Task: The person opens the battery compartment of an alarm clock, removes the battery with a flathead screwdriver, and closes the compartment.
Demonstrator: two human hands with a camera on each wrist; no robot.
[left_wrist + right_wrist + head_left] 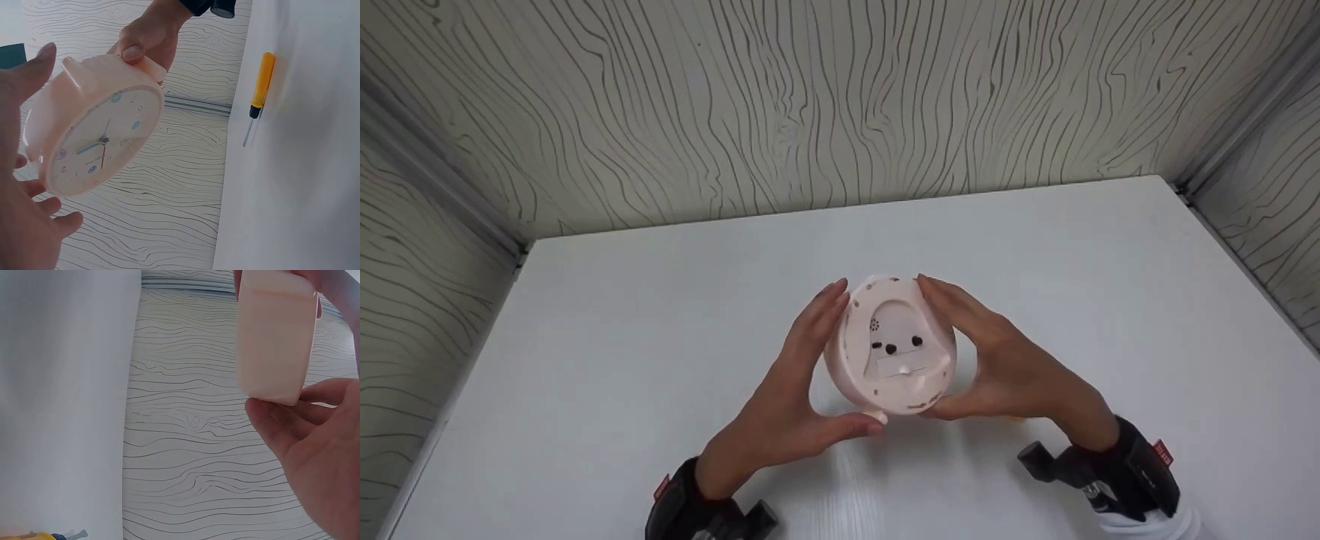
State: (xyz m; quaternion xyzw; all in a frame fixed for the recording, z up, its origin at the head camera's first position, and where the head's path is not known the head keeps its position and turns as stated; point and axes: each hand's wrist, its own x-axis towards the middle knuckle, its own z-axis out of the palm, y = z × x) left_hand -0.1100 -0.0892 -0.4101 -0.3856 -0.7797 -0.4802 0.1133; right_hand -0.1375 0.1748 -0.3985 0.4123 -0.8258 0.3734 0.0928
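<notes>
A pale pink alarm clock (pixel 851 375) is held up above the white table, its back with two dark knobs facing the head camera. In the left wrist view its numbered dial (pixel 121 146) shows. My left hand (pixel 787 397) is at the clock's left side, fingers along the edge and thumb by a small foot at the bottom. My right hand (pixel 1012 360) grips the other side between fingers and thumb. The right wrist view shows the smooth side of the clock (pixel 275 343) against my fingertips (pixel 261 413).
A screwdriver (pixel 263 81) with a yellow handle lies on the white table (pixel 660 315); in the right wrist view a yellow handle (pixel 42 536) is partly cut off. Wood-grain panels (pixel 810 112) stand around the table. A dark green thing (pixel 12 56) shows at the left wrist view's edge.
</notes>
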